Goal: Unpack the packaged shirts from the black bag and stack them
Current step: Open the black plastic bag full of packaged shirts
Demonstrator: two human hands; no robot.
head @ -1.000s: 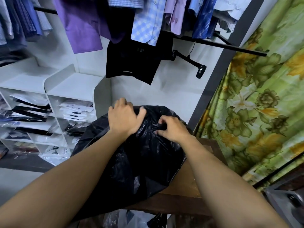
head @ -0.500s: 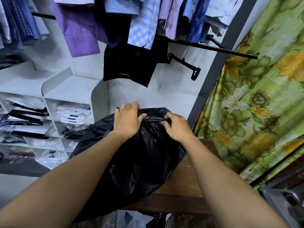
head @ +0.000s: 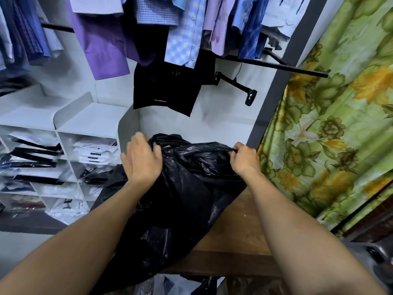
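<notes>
left hand (head: 142, 160) at top left of bag (head: 187, 201), fingers curled over its edge, right hand (head: 244, 159) fisted, pinching bag's top right edge, table (head: 240, 235) under bag

At twelve o'clock we see a purple shirt (head: 102, 39) among blue and checked ones on a black rail (head: 276, 66), with a black cloth (head: 165, 90) hanging beneath. A clip hanger (head: 250, 96) dangles at one o'clock. A green floral curtain (head: 340, 124) fills three o'clock. A white shelf unit (head: 91, 118) sits at nine and a brown wooden table (head: 240, 237) at five.
</notes>
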